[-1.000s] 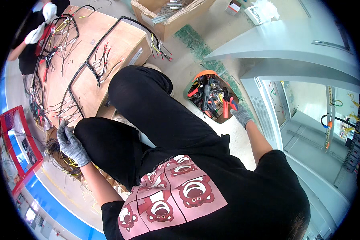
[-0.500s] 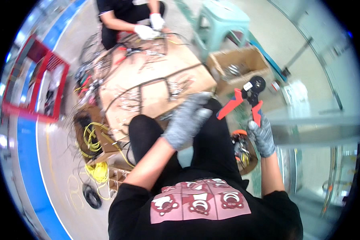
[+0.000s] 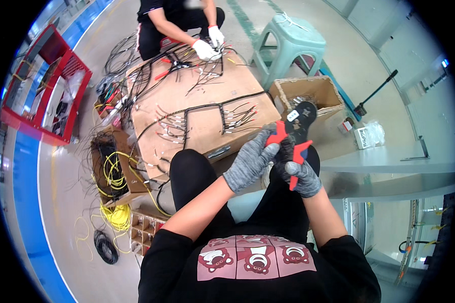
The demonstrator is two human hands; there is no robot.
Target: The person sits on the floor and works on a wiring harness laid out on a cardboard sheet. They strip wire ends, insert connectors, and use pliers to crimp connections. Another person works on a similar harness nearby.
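- The person's left hand (image 3: 253,159), in a grey glove, was curled round one red handle of the pliers (image 3: 300,121), near the right end of the wooden table's (image 3: 174,92) closest edge.
- The right hand (image 3: 306,181), gloved too, had its fingers wrapped on the other red handle, thumb laid against it; both grips were snug, and the handles stood apart.
- The pliers were held up in front of the person, their black head tipped away, off the table's near right corner.
- The knees (image 3: 189,171) pointed at the table's near side.
- A divided box (image 3: 140,228) stood on the floor, nearer than the table and to its left.
- Yellow cable (image 3: 117,217) and a black coil (image 3: 105,247) lay left of the table's near end.
- A black wire bundle (image 3: 205,106) with many loose ends lay across the tabletop.
- A carton (image 3: 329,112) stood right of the table.
- A green stool (image 3: 301,38) stood past its far right corner.
- At the table's far edge, a co-worker's white-gloved hands (image 3: 206,50) were at the wires there.
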